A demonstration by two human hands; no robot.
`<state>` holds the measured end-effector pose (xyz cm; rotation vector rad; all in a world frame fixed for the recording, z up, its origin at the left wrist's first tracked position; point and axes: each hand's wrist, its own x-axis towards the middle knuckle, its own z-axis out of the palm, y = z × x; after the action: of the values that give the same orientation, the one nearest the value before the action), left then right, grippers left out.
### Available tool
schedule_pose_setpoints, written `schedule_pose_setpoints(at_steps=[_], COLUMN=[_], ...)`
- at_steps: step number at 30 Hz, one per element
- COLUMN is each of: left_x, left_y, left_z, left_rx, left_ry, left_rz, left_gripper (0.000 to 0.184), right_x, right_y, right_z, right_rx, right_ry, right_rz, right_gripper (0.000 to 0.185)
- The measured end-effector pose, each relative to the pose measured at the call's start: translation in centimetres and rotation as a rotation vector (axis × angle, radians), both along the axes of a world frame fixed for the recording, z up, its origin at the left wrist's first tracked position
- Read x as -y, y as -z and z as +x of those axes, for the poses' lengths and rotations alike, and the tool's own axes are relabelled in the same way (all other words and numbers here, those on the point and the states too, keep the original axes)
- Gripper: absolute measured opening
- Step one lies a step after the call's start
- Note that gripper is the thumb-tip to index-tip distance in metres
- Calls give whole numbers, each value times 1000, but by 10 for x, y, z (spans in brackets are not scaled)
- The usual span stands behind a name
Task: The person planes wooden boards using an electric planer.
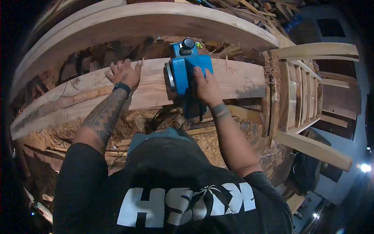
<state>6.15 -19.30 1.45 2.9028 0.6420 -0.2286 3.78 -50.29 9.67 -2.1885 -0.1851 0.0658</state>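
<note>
A blue electric planer (180, 76) with a dark front knob rests on a long wooden board (239, 80). My right hand (207, 85) is closed around its rear handle, thumb on top. To the left, my left hand (125, 74) lies on the same board near its far edge, fingers spread, holding nothing. A dark band is on my left wrist. The planer's underside and the fingers of my right hand beneath the handle are hidden.
Another thick plank (148, 19) runs along behind the board. At right stands a slatted wooden frame (300, 93). Wood shavings (249, 134) cover the floor, and scrap wood (269, 9) is piled at the back. Lights shine at the lower right.
</note>
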Motion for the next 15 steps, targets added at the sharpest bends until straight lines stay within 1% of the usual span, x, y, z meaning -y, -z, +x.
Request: schedule_pose_setpoints(at_steps=[1, 2, 4, 6, 9, 11, 13, 15], left_x=[-1, -2, -2, -1, -3, -2, 1, -1], left_y=[1, 1, 3, 0, -4, -8, -11, -3], left_z=[1, 1, -1, -1, -1, 1, 1, -2], left_rx=[-4, 10, 33, 34, -5, -44, -37, -10], left_ry=[1, 7, 6, 3, -6, 18, 7, 4], left_rz=[-2, 8, 26, 12, 14, 8, -8, -12], left_gripper=[71, 71, 71, 72, 74, 74, 74, 74], right_x=[-4, 4, 15, 35, 26, 21, 2, -17], right_y=[-5, 2, -22, -9, -34, -18, -4, -11], right_z=[-3, -18, -61, -115, -130, -97, -55, -16], right_rx=[-87, -126, -93, -176, -287, -223, -170, -200], right_ry=[50, 30, -27, 20, 72, 18, 53, 62], right_rz=[66, 88, 68, 50, 56, 24, 92, -24], right_gripper=[41, 39, 38, 38, 40, 44, 46, 48])
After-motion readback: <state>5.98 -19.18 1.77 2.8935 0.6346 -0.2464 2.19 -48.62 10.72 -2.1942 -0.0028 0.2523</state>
